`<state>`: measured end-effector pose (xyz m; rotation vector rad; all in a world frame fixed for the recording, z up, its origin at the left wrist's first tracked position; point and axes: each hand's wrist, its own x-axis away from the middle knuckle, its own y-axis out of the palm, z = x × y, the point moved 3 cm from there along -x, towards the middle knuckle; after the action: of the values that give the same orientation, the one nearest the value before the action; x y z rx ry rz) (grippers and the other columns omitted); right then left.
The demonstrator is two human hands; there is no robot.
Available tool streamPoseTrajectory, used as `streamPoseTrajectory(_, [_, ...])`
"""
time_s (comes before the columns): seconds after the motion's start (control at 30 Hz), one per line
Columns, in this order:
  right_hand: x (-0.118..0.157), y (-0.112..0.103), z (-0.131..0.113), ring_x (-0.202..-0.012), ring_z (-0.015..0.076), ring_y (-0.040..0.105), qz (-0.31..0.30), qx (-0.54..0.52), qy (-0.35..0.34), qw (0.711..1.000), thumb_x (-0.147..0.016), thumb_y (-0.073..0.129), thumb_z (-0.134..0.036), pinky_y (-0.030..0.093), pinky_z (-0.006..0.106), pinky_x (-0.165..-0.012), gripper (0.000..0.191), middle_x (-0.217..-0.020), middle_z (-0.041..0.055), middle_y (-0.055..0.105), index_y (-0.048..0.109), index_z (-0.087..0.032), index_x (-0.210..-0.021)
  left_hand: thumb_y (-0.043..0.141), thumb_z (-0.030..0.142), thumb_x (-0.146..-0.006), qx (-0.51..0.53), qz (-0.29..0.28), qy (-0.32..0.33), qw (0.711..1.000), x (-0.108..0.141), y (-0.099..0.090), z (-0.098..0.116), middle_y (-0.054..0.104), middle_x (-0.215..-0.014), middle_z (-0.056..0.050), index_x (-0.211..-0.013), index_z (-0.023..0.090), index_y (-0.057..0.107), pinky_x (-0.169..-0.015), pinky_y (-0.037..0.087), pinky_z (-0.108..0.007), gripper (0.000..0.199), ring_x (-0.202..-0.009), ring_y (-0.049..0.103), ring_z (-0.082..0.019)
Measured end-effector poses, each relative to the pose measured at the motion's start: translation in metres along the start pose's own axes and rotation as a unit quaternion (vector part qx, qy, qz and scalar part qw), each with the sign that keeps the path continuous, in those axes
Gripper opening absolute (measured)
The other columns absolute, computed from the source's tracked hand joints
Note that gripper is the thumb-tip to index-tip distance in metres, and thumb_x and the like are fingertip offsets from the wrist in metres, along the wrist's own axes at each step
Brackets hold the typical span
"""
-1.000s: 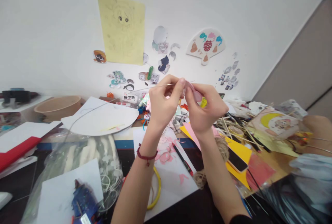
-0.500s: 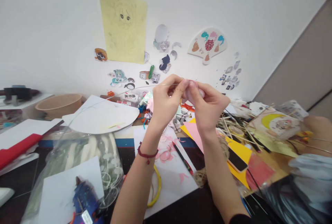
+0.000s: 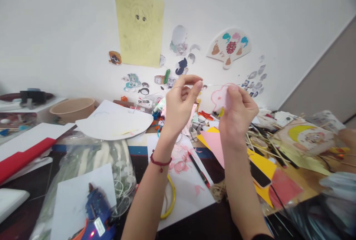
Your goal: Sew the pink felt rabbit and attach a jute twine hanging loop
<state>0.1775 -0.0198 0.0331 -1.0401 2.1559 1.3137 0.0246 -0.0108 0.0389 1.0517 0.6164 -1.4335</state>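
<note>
My right hand [image 3: 238,109] pinches a small pale cutout with a wavy pink edge, like a paper flower [image 3: 219,97], between thumb and fingers. My left hand [image 3: 182,103] is raised beside it, thumb and forefinger pinched on a thin clear thread [image 3: 214,85]. That thread stretches between the two hands, and its other part trails off left above the table. Both hands are up in front of the wall, apart from each other. Below them lies a white sheet [image 3: 189,205] with pink paper scraps [image 3: 179,164] and a dark pencil [image 3: 198,169].
A blue glue gun [image 3: 97,208] with a lit red light rests at lower left by white cord. A yellow ring [image 3: 172,199], twine [image 3: 219,191], a phone [image 3: 260,175] and coloured paper lie around. Sticks and a moon-decorated piece [image 3: 306,136] crowd the right, near another person's arm.
My hands have drawn apart, the right one moving right with the cutout, which now shows more fully. The thread between them is exposed. The view has shifted slightly left.
</note>
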Motion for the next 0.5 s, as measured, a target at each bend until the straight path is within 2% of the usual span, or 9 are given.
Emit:
streamPoseTrajectory(0.1, [-0.008, -0.007, 0.010, -0.064, 0.0122, 0.062, 0.023, -0.013, 0.061, 0.998, -0.073, 0.081, -0.032, 0.055, 0.027, -0.061, 0.016, -0.074, -0.0021, 0.067, 0.072, -0.020, -0.078, 0.060, 0.042, -0.099, 0.012, 0.056, 0.059, 0.997, -0.002, -0.008, 0.003, 0.068, -0.097, -0.002, -0.101, 0.024, 0.066, -0.051, 0.045, -0.022, 0.020, -0.058, 0.054, -0.007])
streamPoseTrajectory(0.23, [-0.013, -0.014, 0.024, -0.069, 0.0114, 0.061, 0.012, -0.016, 0.143, 0.990, -0.072, 0.081, -0.034, 0.048, 0.022, -0.054, 0.022, -0.080, -0.0028, 0.064, 0.066, -0.020, -0.079, 0.054, 0.040, -0.102, 0.002, 0.117, 0.132, 0.984, -0.004, -0.020, 0.013, 0.071, -0.100, -0.003, -0.096, 0.025, 0.069, -0.056, 0.048, -0.025, 0.022, -0.066, 0.057, -0.010])
streamPoseTrajectory(0.37, [-0.019, -0.016, 0.039, -0.063, 0.0081, 0.059, -0.025, -0.017, 0.203, 0.979, -0.071, 0.077, -0.032, 0.045, 0.018, -0.051, 0.021, -0.076, -0.0045, 0.062, 0.062, -0.019, -0.078, 0.050, 0.051, -0.102, -0.051, 0.135, 0.151, 0.978, -0.006, -0.026, 0.021, 0.075, -0.102, -0.004, -0.103, 0.029, 0.072, -0.071, 0.056, -0.031, 0.031, -0.086, 0.068, -0.016])
streamPoseTrajectory(0.43, [-0.021, -0.015, 0.047, -0.056, 0.0070, 0.056, -0.050, -0.012, 0.224, 0.973, -0.070, 0.077, -0.032, 0.043, 0.017, -0.046, 0.022, -0.071, -0.0054, 0.060, 0.061, -0.019, -0.077, 0.049, 0.059, -0.099, -0.040, 0.132, 0.164, 0.977, -0.007, -0.027, 0.021, 0.076, -0.105, -0.002, -0.109, 0.034, 0.072, -0.079, 0.058, -0.036, 0.036, -0.095, 0.071, -0.018])
streamPoseTrajectory(0.5, [-0.022, -0.014, 0.051, -0.050, 0.0066, 0.052, -0.085, -0.003, 0.228, 0.970, -0.069, 0.078, -0.033, 0.040, 0.016, -0.041, 0.024, -0.066, -0.0058, 0.058, 0.059, -0.020, -0.073, 0.049, 0.065, -0.095, 0.001, 0.106, 0.181, 0.978, -0.007, -0.025, 0.021, 0.077, -0.103, 0.001, -0.113, 0.038, 0.071, -0.083, 0.059, -0.038, 0.039, -0.095, 0.073, -0.018])
